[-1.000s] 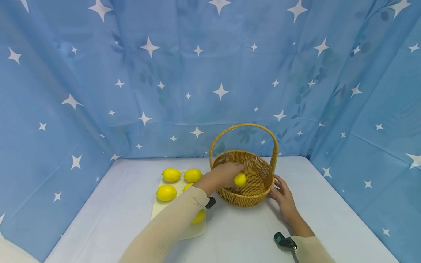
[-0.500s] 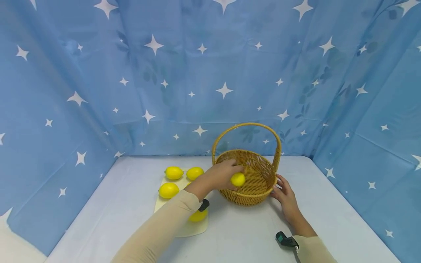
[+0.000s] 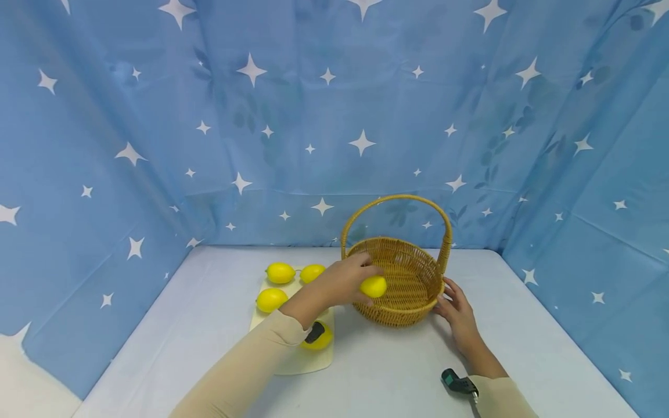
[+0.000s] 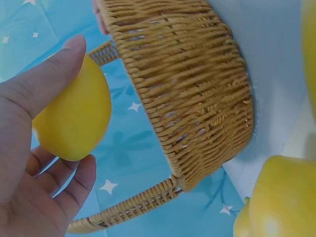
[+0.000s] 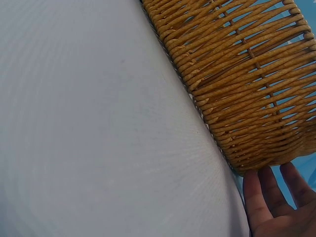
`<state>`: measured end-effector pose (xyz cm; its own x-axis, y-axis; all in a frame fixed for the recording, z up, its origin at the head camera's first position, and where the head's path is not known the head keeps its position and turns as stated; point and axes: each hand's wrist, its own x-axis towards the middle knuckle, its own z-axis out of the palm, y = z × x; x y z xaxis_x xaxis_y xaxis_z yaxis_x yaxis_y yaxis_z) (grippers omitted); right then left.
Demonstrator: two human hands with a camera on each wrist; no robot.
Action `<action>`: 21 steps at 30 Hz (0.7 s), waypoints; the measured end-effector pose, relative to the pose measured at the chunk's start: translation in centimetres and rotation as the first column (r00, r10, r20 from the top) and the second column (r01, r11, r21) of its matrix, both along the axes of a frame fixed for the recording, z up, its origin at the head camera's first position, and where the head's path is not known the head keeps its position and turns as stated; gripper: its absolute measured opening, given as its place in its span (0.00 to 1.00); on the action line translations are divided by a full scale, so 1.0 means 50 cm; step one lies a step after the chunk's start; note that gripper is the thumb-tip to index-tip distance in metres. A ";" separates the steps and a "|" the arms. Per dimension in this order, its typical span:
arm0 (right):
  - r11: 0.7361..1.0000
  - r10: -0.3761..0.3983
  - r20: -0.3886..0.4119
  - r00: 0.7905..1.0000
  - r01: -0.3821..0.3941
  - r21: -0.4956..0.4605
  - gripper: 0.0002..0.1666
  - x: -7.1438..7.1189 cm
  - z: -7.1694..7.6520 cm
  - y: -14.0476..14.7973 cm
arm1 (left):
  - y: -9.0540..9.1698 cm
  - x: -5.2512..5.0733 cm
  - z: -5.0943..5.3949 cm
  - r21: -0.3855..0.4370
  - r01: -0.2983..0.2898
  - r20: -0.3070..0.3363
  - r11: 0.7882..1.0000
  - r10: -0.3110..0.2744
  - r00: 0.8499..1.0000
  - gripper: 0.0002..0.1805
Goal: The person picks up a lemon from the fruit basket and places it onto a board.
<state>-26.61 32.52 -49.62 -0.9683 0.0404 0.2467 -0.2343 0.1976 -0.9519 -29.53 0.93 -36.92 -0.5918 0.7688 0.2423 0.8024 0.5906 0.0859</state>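
Note:
My left hand point(image 3: 342, 283) holds a yellow lemon point(image 3: 373, 286) between thumb and fingers, over the left part of a woven basket point(image 3: 392, 317) with a tall arched handle. In the left wrist view the thumb lies across the top of the lemon point(image 4: 81, 116), and fingertips support it from below. No fruit shows in the visible part of the basket's inside. At the basket's right side is my right hand point(image 3: 461, 322), its fingertips touching the wicker wall; in the right wrist view its extended fingers point(image 5: 256, 197) meet the basket's edge.
Left of the basket lies a cream board point(image 3: 303, 366) bearing several lemons point(image 3: 271, 300), partly covered by my left forearm. A dark wrist device point(image 3: 457, 383) sits by the right sleeve. Behind the white table point(image 3: 172, 325) hangs a blue star-patterned curtain point(image 3: 292, 157).
My left hand, still holding the lemon, has drawn a little left relative to the basket. The head view has shifted slightly. My right hand stays at the basket's side.

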 end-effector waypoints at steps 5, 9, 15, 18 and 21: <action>1.000 0.006 -0.005 1.000 -0.006 -0.002 0.35 0.001 0.001 0.001 | -0.024 0.020 0.006 0.057 0.008 0.000 0.998 -0.008 1.000 0.37; 1.000 0.010 0.008 1.000 -0.010 -0.003 0.35 0.006 0.009 -0.004 | -0.048 0.029 0.000 0.075 0.006 0.004 0.997 -0.007 1.000 0.37; 1.000 0.013 0.012 1.000 -0.013 0.016 0.35 0.024 0.037 -0.013 | -0.084 0.032 -0.017 0.099 0.002 0.011 0.995 -0.003 1.000 0.37; 1.000 0.012 -0.001 1.000 -0.012 0.021 0.35 0.011 0.018 -0.004 | -0.100 0.035 -0.023 0.116 -0.011 0.015 0.993 0.009 1.000 0.36; 1.000 0.014 -0.012 1.000 -0.014 0.020 0.34 -0.003 -0.006 0.005 | -0.114 0.040 -0.028 0.106 -0.050 0.027 0.993 0.047 0.999 0.35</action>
<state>-26.78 32.78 -49.91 -0.9656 0.0215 0.2592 -0.2489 0.2128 -0.9449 -27.55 -4.79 -38.33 -0.6348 0.7095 0.3059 0.7697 0.6154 0.1698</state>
